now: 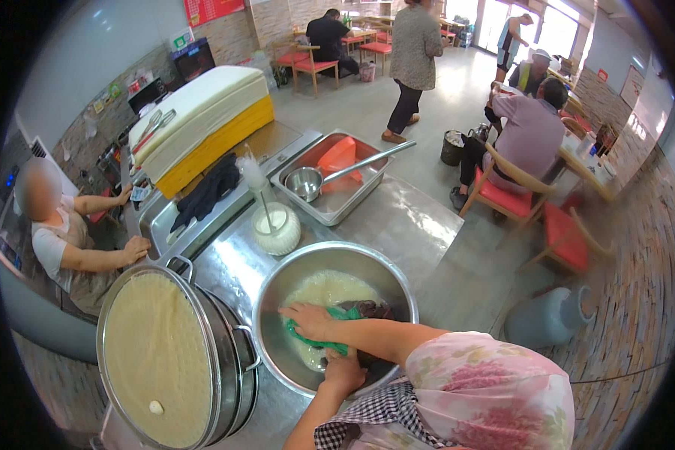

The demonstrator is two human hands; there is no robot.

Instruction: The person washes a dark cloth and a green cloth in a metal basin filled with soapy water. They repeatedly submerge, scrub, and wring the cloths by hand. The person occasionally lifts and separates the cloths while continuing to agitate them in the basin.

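A wide stainless steel basin point(264, 287) stands on the metal counter, holding cloudy, pale liquid. Inside it, a wet green cloth point(337, 315) lies bunched beside a dark, wet, crumpled item point(371, 309). My right hand point(308, 322) reaches in from the right and grips the green cloth from above, its fingers partly spread. Below it, my left hand point(344, 368) is curled at the cloth's lower edge; its fingertips are partly hidden. The dark item continues under my right forearm, and what it is cannot be made out.
Left of the basin stand stacked steamers point(152, 337) with a pale cloth on top. Behind are a ribbed jar point(277, 230), a steel tray point(337, 216) with a ladle point(304, 184), and a foam-topped yellow box point(219, 140). A co-worker point(73, 242) stands left; several people are beyond.
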